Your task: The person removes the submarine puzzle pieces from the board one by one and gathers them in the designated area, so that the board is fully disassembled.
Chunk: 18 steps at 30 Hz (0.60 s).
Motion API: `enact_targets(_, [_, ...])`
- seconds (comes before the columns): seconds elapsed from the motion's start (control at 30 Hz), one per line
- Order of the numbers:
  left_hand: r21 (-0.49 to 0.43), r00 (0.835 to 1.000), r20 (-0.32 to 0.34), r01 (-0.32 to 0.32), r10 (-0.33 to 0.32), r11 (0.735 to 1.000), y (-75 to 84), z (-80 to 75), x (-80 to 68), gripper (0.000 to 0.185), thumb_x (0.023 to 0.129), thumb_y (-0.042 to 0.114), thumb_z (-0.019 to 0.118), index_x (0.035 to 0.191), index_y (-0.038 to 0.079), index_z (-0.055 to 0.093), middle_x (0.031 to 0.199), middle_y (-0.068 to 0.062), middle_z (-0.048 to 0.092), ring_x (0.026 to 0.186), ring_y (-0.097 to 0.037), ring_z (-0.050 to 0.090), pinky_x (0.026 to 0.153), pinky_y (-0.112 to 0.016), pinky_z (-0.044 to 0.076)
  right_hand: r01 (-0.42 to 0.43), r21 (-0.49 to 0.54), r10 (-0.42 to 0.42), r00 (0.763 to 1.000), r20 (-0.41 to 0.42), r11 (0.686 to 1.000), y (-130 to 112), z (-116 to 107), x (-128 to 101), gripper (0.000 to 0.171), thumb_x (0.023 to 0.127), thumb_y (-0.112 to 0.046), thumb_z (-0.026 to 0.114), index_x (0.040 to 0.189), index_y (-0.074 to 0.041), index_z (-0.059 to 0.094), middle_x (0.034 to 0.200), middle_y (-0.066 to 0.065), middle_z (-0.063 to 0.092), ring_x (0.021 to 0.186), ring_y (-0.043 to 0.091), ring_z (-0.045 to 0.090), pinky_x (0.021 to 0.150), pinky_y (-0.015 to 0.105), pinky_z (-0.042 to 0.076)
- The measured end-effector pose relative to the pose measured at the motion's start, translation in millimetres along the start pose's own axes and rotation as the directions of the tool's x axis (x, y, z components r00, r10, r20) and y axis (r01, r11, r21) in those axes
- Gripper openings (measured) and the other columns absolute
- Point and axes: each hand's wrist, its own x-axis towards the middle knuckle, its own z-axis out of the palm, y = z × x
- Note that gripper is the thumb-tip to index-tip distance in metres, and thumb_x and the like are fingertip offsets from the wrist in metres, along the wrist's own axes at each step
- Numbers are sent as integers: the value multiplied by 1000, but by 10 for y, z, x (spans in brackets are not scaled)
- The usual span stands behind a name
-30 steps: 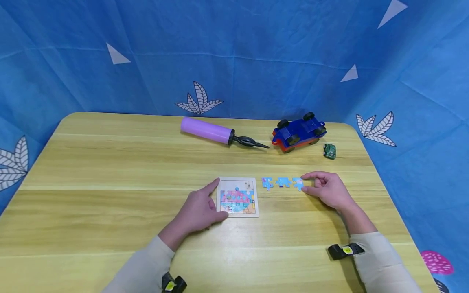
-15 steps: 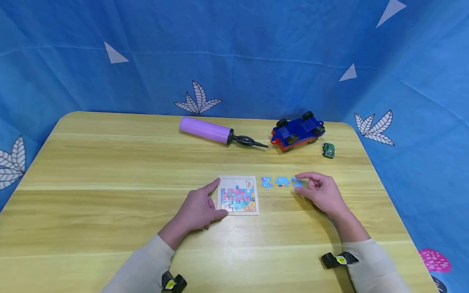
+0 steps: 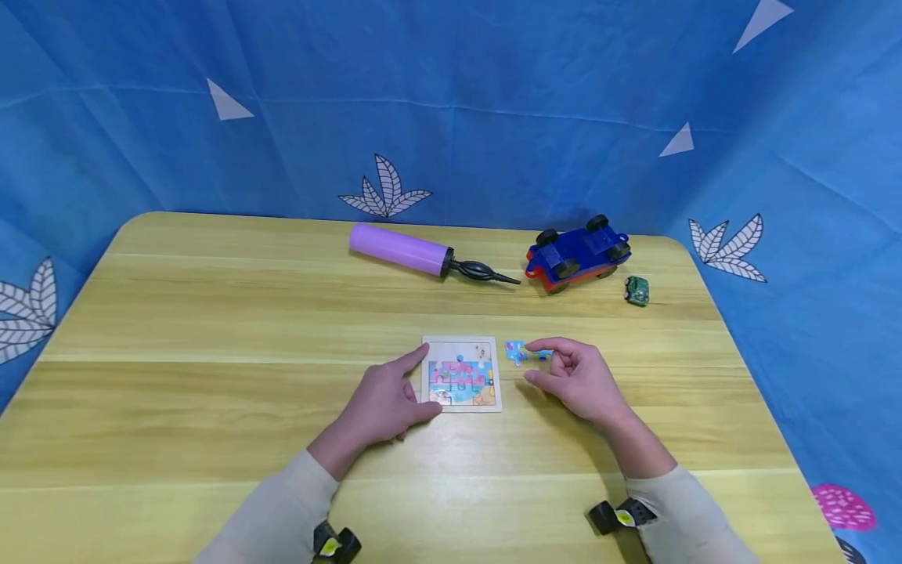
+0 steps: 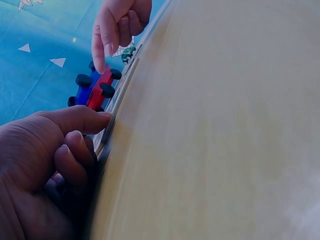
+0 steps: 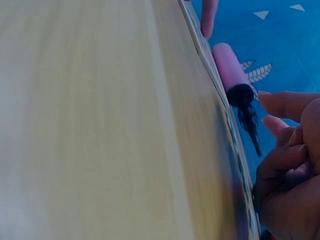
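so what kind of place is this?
Probably a staged recording setup, not a lived-in room: blue printed cloth backdrop round a wooden table, with a toy car, purple pump and puzzle board.

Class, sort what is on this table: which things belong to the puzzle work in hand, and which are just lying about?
In use:
puzzle board, steadied by the left hand
loose pieces, under the right hand

Lying about:
purple pump
toy car
small green part

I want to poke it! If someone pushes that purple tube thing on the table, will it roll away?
Probably. The purple pump looks round and smooth, lying on its side on the flat table. Its black nozzle end might make it swerve.
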Motion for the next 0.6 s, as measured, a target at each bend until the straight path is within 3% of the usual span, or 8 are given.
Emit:
enact_targets(0.33, [-7,1000,4,-8,8,1000,-8,-9,0,91,79,18,85,156,10,35,56,-2,58,35,-16,51,38,-36,46,54,41,-56,997,54,998,-136,309,90,31,84,-7,81,114,-4,72,56,-1,36,48,12,35,65,28,44])
enact_targets(0.6, [-14,1000,6,2,-2,1000,-8,-5,0,91,79,19,85,156,10,36,57,-2,59,36,-17,53,37,-35,46,82,7,-82,991,108,997,-241,564,187,30,83,-7,81,112,-6,72,54,-3,35,48,11,31,65,27,41])
